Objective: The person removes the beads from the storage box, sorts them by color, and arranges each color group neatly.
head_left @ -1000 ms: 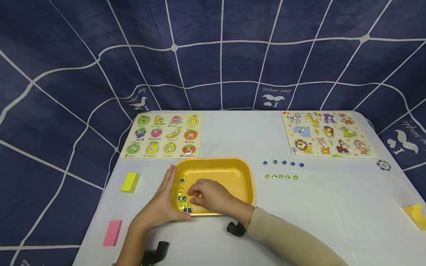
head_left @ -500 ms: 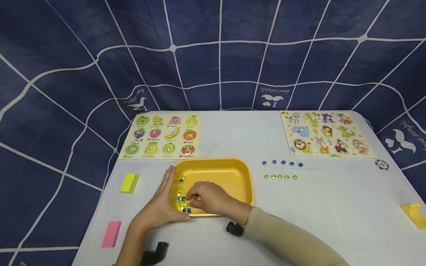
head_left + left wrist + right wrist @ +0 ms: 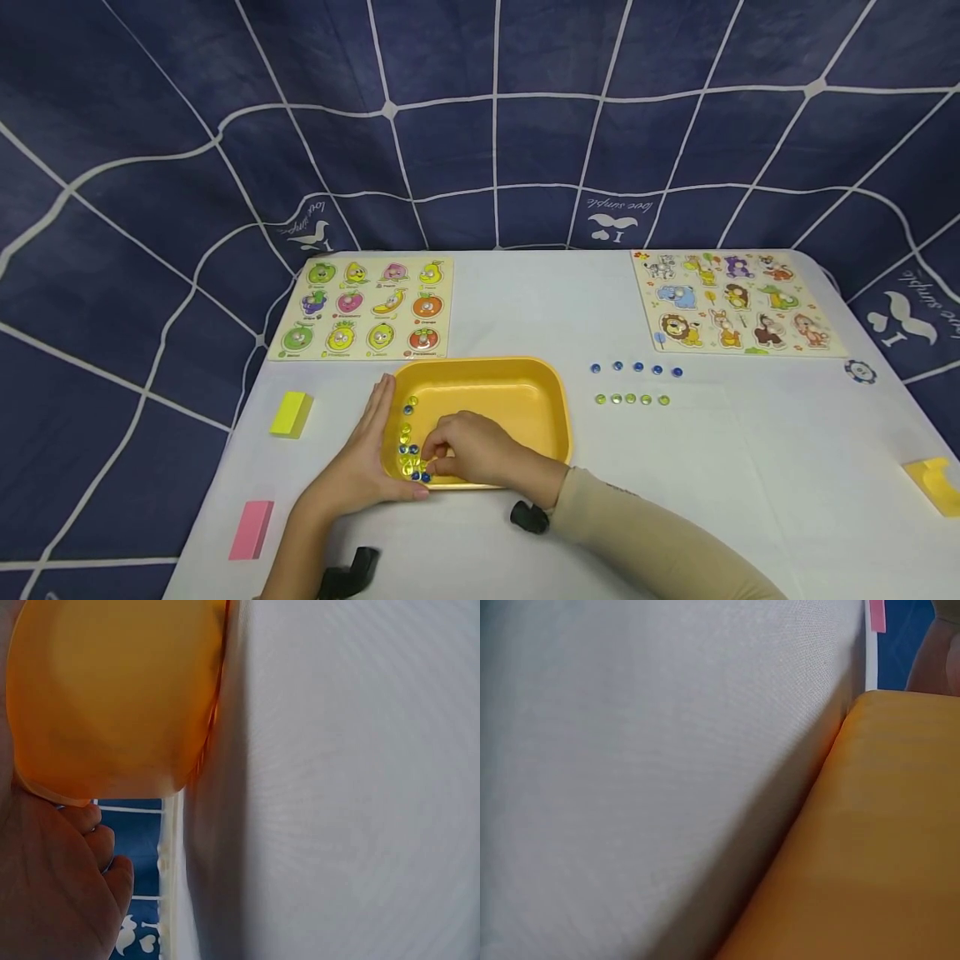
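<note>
In the head view a yellow plastic tray [image 3: 517,417] sits on the table. My left hand [image 3: 363,458] spans its near left corner, straight fingers along the left wall and thumb along the front. The left wrist view shows that hand [image 3: 60,885] against the tray's outer wall [image 3: 112,697]. Several yellow glass beads [image 3: 406,429] and blue glass beads [image 3: 403,449] lie along the tray's left side. My right hand [image 3: 472,450] reaches inside, thumb and fingers bent at a yellow bead [image 3: 423,465]; whether they pinch it is too small to tell. The right wrist view shows only the tray's outer wall [image 3: 885,825].
Right of the tray run a row of blue beads [image 3: 638,367] and a row of yellow-green beads [image 3: 631,399]. Behind lie a fruit puzzle board [image 3: 363,308] and an animal puzzle board [image 3: 738,304]. Yellow [image 3: 291,415] and pink [image 3: 251,530] blocks lie left, a yellow piece [image 3: 933,486] far right.
My right hand's fingertips have shifted slightly down and left to the near-left beads, and the gap between thumb and forefinger looks narrower. My left hand keeps its place on the tray.
</note>
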Demonstrator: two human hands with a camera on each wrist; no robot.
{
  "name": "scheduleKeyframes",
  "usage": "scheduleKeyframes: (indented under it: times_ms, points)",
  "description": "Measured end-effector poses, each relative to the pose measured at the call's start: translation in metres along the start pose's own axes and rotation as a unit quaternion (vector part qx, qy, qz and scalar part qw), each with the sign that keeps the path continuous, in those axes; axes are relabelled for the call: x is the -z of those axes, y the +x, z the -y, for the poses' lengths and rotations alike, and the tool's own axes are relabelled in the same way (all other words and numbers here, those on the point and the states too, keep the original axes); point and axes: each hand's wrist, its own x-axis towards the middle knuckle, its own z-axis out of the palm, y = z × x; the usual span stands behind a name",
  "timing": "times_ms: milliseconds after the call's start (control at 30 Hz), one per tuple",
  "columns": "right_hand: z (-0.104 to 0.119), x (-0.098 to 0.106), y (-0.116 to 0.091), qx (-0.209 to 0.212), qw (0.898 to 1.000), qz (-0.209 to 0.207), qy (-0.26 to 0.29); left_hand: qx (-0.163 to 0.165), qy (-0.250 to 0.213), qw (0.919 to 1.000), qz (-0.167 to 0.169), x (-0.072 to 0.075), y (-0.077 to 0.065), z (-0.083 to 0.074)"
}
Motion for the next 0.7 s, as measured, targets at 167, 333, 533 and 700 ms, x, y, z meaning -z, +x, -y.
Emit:
scheduleKeyframes:
  times_ms: [167, 333, 533, 700]
  points:
    - [-0.001, -0.0007, 0.0009, 0.002, 1.0, 0.005, 0.0, 0.0, -0.001, 1.0, 0.003, 0.0002, 0.0, -0.0002]
    - [0.0001, -0.0003, 0.0012, 0.015, 1.0, 0.003, -0.007, 0.001, 0.0, 1.0, 0.005, 0.001, 0.0, -0.0006]
    - [0.0003, -0.0001, 0.0009, 0.023, 1.0, 0.003, -0.008, 0.0, -0.006, 1.0, 0.003, 0.0007, 0.0003, 0.0001]
    - [-0.0012, -0.0013, 0.0011, 0.024, 1.0, 0.0, -0.008, 0.0, -0.002, 1.0, 0.004, 0.0007, -0.0001, 0.0008]
